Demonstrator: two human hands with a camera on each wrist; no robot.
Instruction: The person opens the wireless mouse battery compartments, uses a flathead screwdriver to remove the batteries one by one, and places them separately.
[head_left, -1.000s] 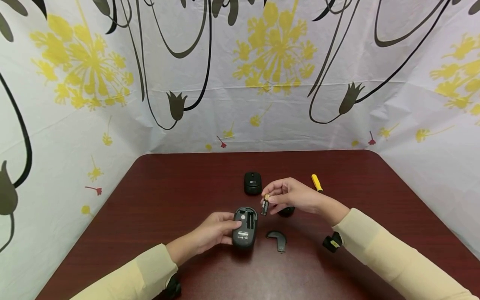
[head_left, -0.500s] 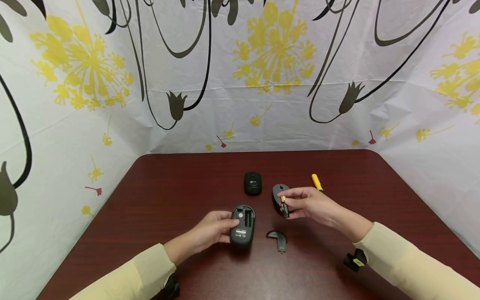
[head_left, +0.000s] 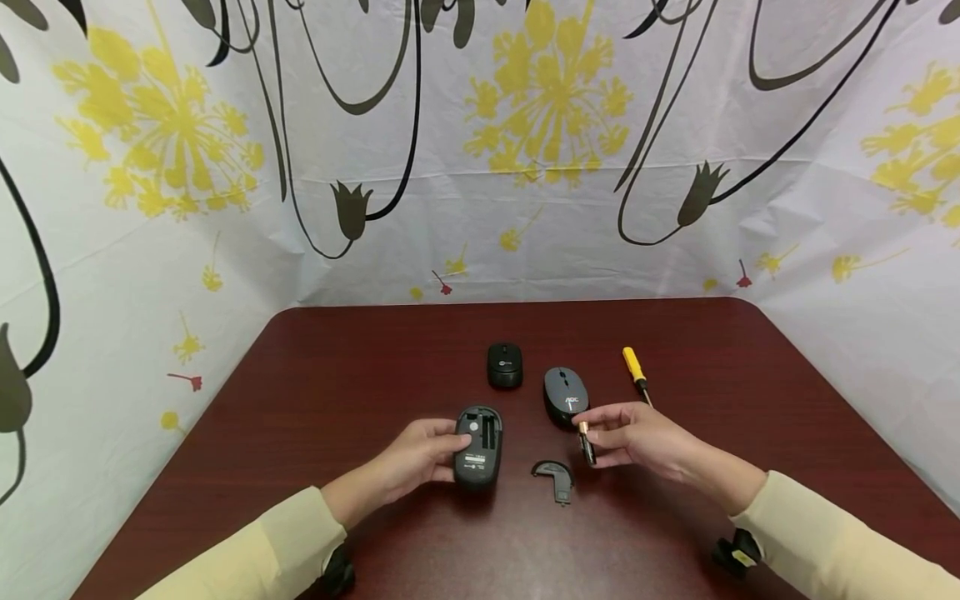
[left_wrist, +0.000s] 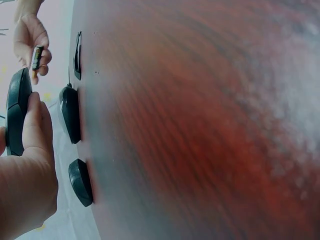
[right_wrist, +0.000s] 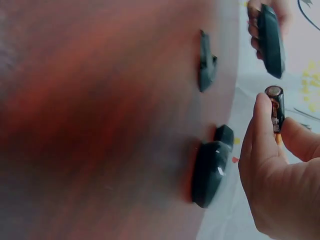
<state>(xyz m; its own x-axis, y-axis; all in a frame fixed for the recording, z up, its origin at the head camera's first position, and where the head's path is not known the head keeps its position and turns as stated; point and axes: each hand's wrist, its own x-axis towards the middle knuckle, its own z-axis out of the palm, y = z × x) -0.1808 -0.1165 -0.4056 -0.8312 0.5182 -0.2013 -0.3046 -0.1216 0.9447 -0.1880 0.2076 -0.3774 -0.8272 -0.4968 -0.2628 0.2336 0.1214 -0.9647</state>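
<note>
In the head view my left hand (head_left: 418,454) grips a dark computer mouse (head_left: 477,462) by its left side, thumb on top. The mouse is underside up, with its battery slot (head_left: 489,432) exposed. My right hand (head_left: 637,437) pinches a black and copper battery (head_left: 587,443) between thumb and fingers, to the right of that mouse. Both hands are raised over the table, as the right wrist view shows with the battery (right_wrist: 275,107) well above the tabletop. Between the hands lies a curved battery cover (head_left: 557,480) on the table.
A grey mouse (head_left: 566,392) sits just beyond my right hand. Farther back is a small black mouse (head_left: 505,365). A yellow-handled screwdriver (head_left: 634,367) lies behind the right hand on the dark red table (head_left: 390,358). Patterned white cloth (head_left: 465,208) hangs behind the table.
My right hand has carried the battery rightward and toward me, away from the held mouse, uncovering the grey mouse. My left hand has shifted slightly left with its mouse.
</note>
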